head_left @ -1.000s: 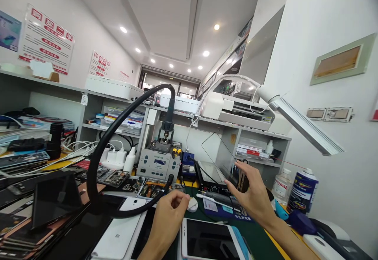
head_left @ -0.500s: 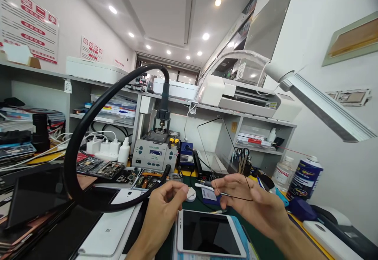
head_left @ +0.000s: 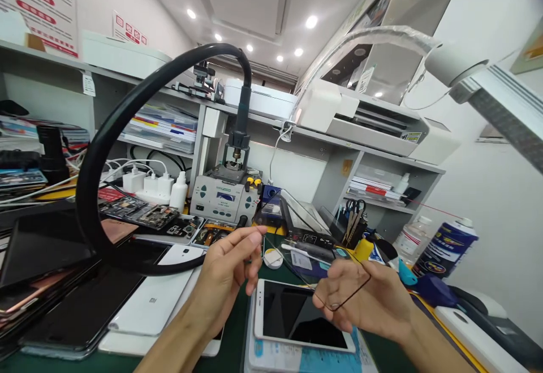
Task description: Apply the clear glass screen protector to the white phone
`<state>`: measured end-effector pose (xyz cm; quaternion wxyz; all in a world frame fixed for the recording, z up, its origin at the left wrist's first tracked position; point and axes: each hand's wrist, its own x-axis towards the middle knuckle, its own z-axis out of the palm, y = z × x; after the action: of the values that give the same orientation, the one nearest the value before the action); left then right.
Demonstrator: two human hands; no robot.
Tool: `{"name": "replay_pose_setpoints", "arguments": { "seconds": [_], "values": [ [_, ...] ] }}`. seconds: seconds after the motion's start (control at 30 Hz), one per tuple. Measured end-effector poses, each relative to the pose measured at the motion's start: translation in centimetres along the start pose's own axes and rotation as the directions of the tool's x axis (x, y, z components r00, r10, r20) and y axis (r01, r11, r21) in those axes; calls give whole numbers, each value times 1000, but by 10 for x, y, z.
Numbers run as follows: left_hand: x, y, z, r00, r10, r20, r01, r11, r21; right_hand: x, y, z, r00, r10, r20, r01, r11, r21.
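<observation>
Between my hands a clear, thin sheet with a dark rim [head_left: 352, 292], like a glass screen protector, is held tilted above the bench. My left hand [head_left: 233, 260] pinches its far left end between thumb and fingertips. At the near right end, my right hand [head_left: 360, 294] has its fingers and thumb spread round the edges, and they show through the sheet. Below lies a white tablet [head_left: 299, 313] with a dark screen facing up, on a blue and white booklet [head_left: 314, 357]. A small white round container [head_left: 272, 258] stands just beyond the tablet.
A thick black hose [head_left: 95, 164] loops at left from the grey rework station [head_left: 224, 198]. White phones [head_left: 148, 299] and dark screens are stacked at left. A blue spray can [head_left: 445, 248], a clear bottle [head_left: 411, 237] and a scissors holder [head_left: 354, 220] stand at right.
The sheet has tipped from nearly upright to a lower slant. My left hand has risen and now grips its far end. My right hand has turned and dropped slightly; the view has shifted.
</observation>
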<state>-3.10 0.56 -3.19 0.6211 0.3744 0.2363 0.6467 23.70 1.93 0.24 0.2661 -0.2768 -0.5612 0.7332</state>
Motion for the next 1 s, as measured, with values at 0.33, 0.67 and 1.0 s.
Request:
{"name": "replay_pose_setpoints", "arguments": {
  "seconds": [0.33, 0.67, 1.0],
  "values": [
    [4, 0, -3, 996, 4, -86, -2, 1000, 29, 2, -10, 2, 997, 70, -17, -68, 995, 72],
    [6, -1, -4, 994, 6, -106, 1, 997, 71, -3, 11, 6, 646, -750, -140, 140, 297, -945],
    [6, -2, -4, 993, -41, -107, 49, 997, 67, 1, 17, 14, 601, -770, 215, 60, -225, -972]
  ]
}}
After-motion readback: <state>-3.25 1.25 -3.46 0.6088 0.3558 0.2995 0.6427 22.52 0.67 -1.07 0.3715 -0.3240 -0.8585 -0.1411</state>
